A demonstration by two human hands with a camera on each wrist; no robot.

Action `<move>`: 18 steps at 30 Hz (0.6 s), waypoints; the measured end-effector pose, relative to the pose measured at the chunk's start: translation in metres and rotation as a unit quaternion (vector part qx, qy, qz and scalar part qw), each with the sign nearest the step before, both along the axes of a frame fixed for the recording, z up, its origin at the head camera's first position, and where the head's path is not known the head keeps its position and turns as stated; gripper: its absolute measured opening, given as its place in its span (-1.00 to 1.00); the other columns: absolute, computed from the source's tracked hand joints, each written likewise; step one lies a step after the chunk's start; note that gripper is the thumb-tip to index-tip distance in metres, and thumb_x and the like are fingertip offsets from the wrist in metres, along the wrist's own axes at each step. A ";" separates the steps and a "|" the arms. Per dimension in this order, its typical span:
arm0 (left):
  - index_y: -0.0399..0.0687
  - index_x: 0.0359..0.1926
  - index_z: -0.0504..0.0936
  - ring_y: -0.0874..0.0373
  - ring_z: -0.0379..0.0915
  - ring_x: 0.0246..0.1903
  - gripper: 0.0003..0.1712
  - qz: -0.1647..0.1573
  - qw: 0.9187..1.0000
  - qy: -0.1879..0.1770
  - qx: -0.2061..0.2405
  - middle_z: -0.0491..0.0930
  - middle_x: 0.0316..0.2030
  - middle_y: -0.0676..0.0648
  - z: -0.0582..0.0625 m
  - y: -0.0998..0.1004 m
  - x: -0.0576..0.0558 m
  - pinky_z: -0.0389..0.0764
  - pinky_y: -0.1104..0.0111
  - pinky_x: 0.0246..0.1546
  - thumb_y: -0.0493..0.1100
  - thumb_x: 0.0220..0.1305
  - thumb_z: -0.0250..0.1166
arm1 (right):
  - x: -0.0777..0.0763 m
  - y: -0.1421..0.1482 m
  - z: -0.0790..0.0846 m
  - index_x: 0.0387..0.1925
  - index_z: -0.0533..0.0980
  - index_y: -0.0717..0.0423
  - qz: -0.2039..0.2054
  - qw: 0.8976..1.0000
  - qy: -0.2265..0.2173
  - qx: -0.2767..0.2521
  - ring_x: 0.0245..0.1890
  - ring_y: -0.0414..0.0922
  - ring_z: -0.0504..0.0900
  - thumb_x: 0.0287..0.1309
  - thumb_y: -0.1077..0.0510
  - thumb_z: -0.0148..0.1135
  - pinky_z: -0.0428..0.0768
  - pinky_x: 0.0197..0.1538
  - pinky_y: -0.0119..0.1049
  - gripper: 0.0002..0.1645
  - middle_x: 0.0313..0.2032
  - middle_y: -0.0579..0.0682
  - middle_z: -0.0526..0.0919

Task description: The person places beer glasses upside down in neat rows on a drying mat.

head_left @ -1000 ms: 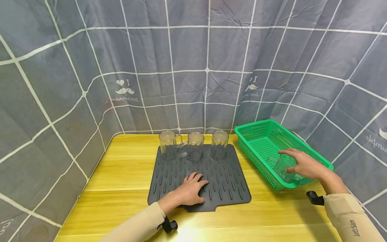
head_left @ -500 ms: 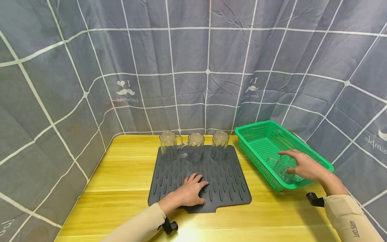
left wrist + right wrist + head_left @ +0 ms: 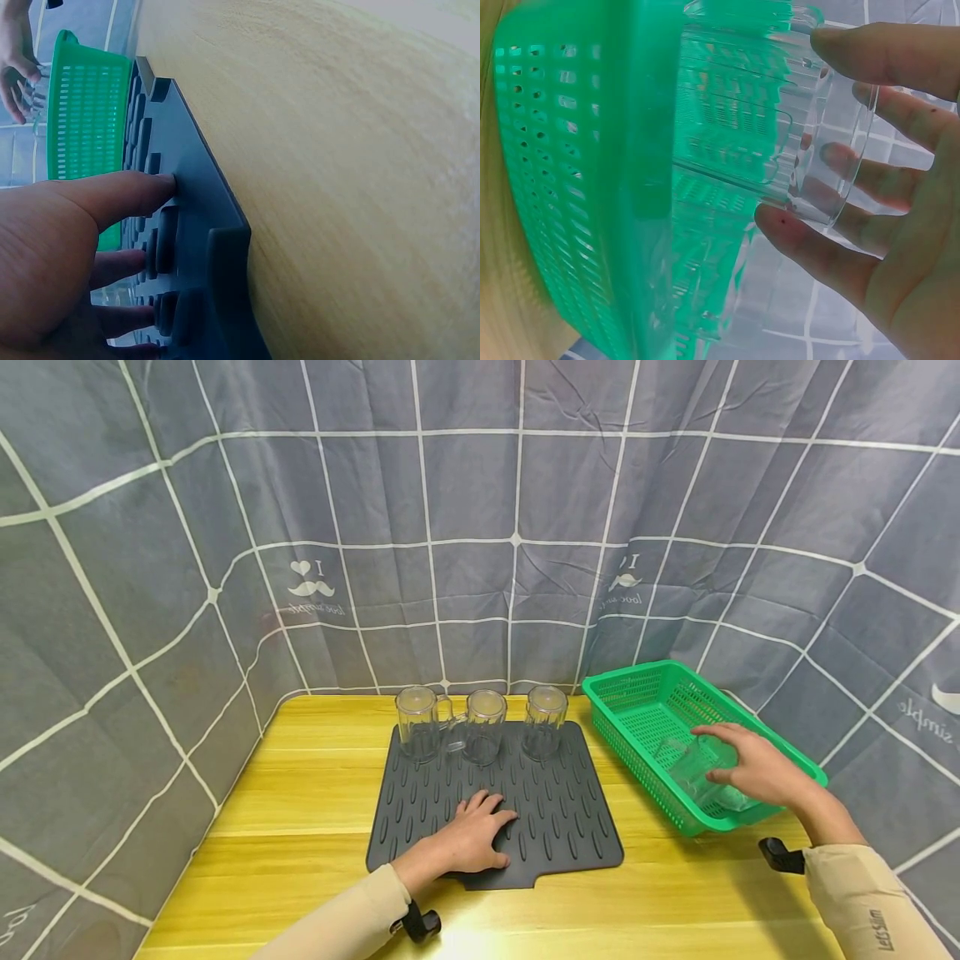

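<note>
Flanking mug, basket wall, 3 mugs beyond, apparently inverted

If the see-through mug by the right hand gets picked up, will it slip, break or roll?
The mug looks like clear glass, so it could break if dropped. It's shiny, so it may feel slippery. It's round, so it might roll if set on its side, though its handle would probably stop it.

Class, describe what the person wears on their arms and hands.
The left sleeve and right sleeve are beige; dark lettering, apparently "Let's Slim", marks the right one. A black fitting juts out at each sleeve's end. The left hand and right hand are ungloved.
</note>
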State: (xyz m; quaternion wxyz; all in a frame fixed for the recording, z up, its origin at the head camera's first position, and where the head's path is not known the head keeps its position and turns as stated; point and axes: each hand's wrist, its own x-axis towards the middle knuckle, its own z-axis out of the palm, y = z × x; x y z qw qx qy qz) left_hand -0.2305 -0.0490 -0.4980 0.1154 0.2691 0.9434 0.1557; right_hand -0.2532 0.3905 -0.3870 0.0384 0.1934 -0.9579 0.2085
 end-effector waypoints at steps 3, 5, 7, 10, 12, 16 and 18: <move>0.12 0.41 0.44 -0.20 -0.05 0.53 -0.25 0.000 1.000 0.001 -0.001 0.18 0.50 -0.17 0.000 0.000 0.000 0.16 -0.26 0.39 0.11 0.23 0.42 | 0.000 0.000 0.002 0.35 0.38 0.24 0.002 1.000 0.008 -0.004 0.30 0.43 0.30 0.03 0.29 0.48 0.39 0.14 0.39 -0.18 0.32 0.41 0.33; 0.12 0.41 0.44 -0.20 -0.05 0.53 -0.25 0.000 1.000 0.002 -0.002 0.18 0.50 -0.17 -0.001 0.000 -0.001 0.16 -0.26 0.39 0.11 0.23 0.43 | 0.000 0.000 0.003 0.35 0.38 0.24 0.002 1.000 0.011 -0.007 0.29 0.44 0.29 0.03 0.31 0.47 0.38 0.13 0.39 -0.18 0.33 0.42 0.31; 0.13 0.41 0.44 -0.20 -0.05 0.53 -0.25 0.001 1.000 0.004 -0.004 0.18 0.50 -0.16 -0.001 0.000 -0.001 0.17 -0.26 0.39 0.12 0.23 0.43 | 0.000 0.000 0.005 0.35 0.37 0.23 0.001 1.000 0.014 -0.014 0.30 0.45 0.29 0.03 0.32 0.47 0.37 0.13 0.40 -0.18 0.33 0.42 0.31; 0.14 0.41 0.44 -0.20 -0.04 0.53 -0.25 0.000 1.000 0.005 -0.005 0.18 0.50 -0.16 -0.002 0.000 -0.001 0.16 -0.25 0.39 0.12 0.23 0.42 | 0.000 -0.001 0.008 0.36 0.37 0.21 -0.001 0.999 0.021 -0.026 0.30 0.44 0.30 0.03 0.32 0.47 0.36 0.14 0.40 -0.17 0.32 0.38 0.34; 0.14 0.41 0.44 -0.20 -0.04 0.53 -0.25 -0.001 1.000 0.006 -0.005 0.18 0.50 -0.16 -0.002 0.000 0.000 0.16 -0.25 0.40 0.12 0.24 0.42 | 0.001 -0.002 0.010 0.36 0.38 0.18 -0.007 0.999 0.028 -0.031 0.30 0.42 0.30 0.02 0.32 0.46 0.36 0.12 0.38 -0.17 0.31 0.34 0.37; 0.14 0.41 0.44 -0.20 -0.04 0.53 -0.25 -0.002 1.000 0.007 -0.004 0.18 0.50 -0.16 -0.003 0.000 0.000 0.16 -0.25 0.39 0.12 0.23 0.42 | 0.004 -0.004 0.016 0.35 0.41 0.13 -0.017 0.998 0.052 -0.026 0.30 0.43 0.33 0.01 0.31 0.47 0.38 0.09 0.37 -0.19 0.32 0.30 0.41; 0.14 0.41 0.44 -0.20 -0.04 0.53 -0.25 -0.002 1.000 0.007 -0.004 0.18 0.50 -0.16 -0.003 0.000 0.000 0.16 -0.25 0.39 0.11 0.23 0.42 | 0.005 -0.005 0.018 0.35 0.42 0.11 -0.021 0.998 0.062 -0.023 0.28 0.44 0.34 0.02 0.29 0.47 0.39 0.08 0.38 -0.19 0.32 0.30 0.42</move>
